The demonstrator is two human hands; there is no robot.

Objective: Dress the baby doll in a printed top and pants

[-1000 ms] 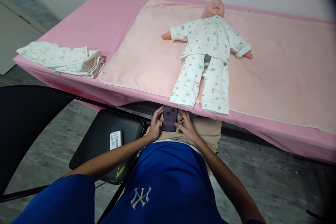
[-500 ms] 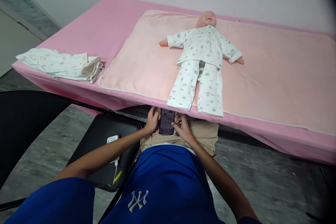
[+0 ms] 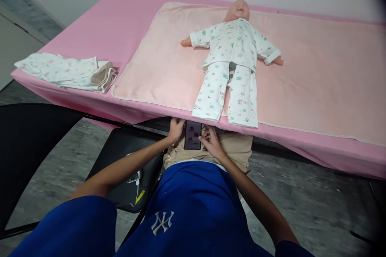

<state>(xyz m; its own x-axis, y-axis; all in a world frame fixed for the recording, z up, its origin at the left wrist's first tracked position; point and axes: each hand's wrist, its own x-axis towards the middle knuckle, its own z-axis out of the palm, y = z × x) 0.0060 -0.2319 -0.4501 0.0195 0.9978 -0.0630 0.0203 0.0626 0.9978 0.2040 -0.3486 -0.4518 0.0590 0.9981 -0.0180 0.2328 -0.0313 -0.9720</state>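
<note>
A dark smartphone [image 3: 193, 136] with a lit screen lies low over my lap, its top end close under the table edge. My left hand [image 3: 176, 129] is closed at the phone's left side, its fingertips partly hidden by the table edge. From the right, my right hand [image 3: 211, 143] curls at the phone's other side, with the thumb at the screen's right edge. On the table above lies a baby doll [image 3: 240, 11] on its back, arms spread. It wears a white patterned button-up top [image 3: 230, 46] and matching trousers [image 3: 211, 92], whose legs reach the table edge.
A peach mat [image 3: 307, 76] covers much of the pink-covered table [image 3: 120, 20]. Folded patterned clothes [image 3: 66, 70] lie at its left corner. To my left is a black chair [image 3: 105, 156], with a white device and cable [image 3: 137, 184] on its seat.
The view has shifted slightly, so the table and doll appear higher. My right thumb has moved a little on the phone, and the screen content looks different. Both hands stay at the phone.
</note>
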